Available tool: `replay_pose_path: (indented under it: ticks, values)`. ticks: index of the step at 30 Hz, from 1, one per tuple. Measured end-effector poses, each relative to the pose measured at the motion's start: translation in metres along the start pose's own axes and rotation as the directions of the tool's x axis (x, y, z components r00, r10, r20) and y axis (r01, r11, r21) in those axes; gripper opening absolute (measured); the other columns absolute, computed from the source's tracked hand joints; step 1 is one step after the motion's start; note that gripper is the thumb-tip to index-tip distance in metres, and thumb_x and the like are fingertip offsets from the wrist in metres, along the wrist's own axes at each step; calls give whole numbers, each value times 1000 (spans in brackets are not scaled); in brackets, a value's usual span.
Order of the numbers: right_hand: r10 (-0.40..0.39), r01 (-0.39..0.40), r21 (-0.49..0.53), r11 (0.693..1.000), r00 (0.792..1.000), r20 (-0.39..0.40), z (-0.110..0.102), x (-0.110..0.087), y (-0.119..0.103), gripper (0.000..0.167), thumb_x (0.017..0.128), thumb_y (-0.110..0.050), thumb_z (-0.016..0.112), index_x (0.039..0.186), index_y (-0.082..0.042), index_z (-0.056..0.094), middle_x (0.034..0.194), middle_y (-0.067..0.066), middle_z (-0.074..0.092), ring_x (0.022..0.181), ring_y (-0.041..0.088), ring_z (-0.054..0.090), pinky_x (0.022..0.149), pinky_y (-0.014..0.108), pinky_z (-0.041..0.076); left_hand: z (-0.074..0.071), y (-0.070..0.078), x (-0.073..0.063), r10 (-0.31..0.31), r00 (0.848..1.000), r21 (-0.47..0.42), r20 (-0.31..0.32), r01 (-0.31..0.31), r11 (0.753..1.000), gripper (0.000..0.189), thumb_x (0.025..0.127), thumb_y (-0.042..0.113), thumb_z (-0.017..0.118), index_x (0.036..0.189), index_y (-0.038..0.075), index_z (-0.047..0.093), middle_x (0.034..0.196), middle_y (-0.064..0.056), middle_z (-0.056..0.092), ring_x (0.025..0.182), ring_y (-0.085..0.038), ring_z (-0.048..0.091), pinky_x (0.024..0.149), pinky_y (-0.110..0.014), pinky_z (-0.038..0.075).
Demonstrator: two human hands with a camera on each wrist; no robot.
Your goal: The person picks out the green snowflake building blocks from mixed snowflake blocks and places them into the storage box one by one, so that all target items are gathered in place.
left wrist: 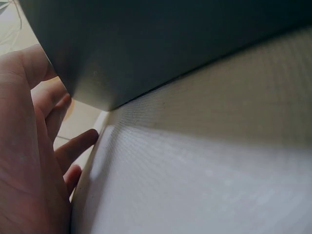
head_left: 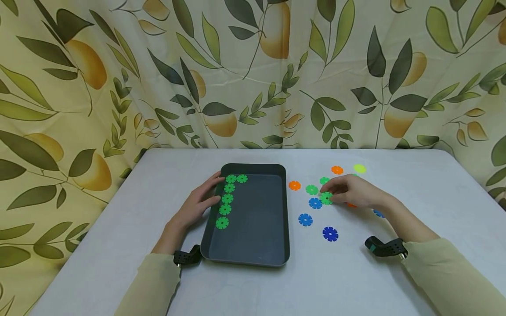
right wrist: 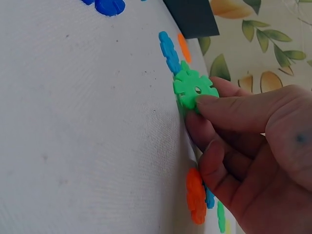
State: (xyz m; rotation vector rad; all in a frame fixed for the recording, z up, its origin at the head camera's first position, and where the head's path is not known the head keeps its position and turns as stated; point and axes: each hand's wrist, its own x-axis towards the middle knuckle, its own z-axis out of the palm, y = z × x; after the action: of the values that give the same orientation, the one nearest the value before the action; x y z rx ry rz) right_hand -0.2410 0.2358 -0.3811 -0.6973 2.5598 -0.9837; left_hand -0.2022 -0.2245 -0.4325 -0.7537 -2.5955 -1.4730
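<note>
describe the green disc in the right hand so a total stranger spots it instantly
Find the dark tray on the white table, then look right to the scattered discs. Among them is the right hand, which holds the green disc. Unlike the loose green discs nearby, this one is pinched in the hand.

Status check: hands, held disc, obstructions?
Right hand pinching green notched plastic disc. Left hand touching dark grey rectangular tray. Orange notched plastic disc lying between right hand and tray.
</note>
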Motion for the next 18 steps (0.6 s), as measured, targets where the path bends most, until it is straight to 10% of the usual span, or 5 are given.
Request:
replay_pose_path:
  ticks: [18]
  values:
    - [107,-100,218,971,994,-23,-6,1,-6,39,95,-11,68,130,3,63,113,12,64,99,26,56,77,29,54,0,0,0,9,1000,-2,2,-9,1000,51,101,11,57,150,3,45,164,-10,27,152,-27,19,120,-56,12]
